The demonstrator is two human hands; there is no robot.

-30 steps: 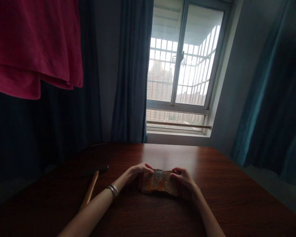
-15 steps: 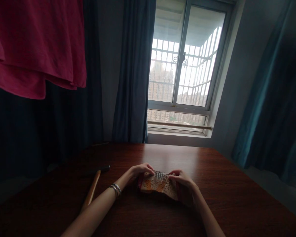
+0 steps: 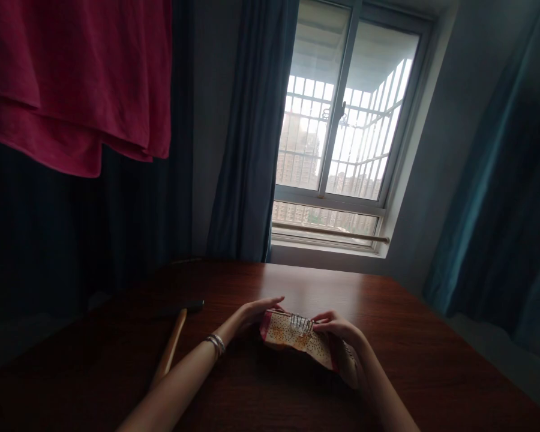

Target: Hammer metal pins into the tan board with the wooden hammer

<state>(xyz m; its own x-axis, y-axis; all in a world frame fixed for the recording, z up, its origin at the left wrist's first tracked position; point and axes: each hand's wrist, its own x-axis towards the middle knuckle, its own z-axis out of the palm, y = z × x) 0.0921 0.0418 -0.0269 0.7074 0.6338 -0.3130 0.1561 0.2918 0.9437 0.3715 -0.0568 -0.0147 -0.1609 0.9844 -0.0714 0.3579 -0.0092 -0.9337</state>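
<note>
Low over the table is a crinkled, cream-coloured packet [image 3: 297, 337] with orange patches, dark specks and reddish ends. A row of thin dark strokes runs along its upper edge; whether they are printed or separate pieces I cannot tell. My left hand [image 3: 263, 306] lies along the packet's upper left corner, its fingers stretched out and its thumb mostly hidden. At the upper right edge, my right hand [image 3: 335, 326] is closed on the packet with thumb and fingers. The packet's right end partly disappears behind that hand's wrist.
A hammer [image 3: 174, 343] with a wooden handle and dark head lies left of my left forearm, which covers the handle's end. Beyond the brown table [image 3: 234, 277] are a window [image 3: 324, 150] and dark curtains. A pink cloth [image 3: 94, 84] hangs at upper left.
The left fingers have straightened from a pinch at the packet's top edge. The packet has shifted slightly right, its right end tipping lower. The view has tilted a little.
</note>
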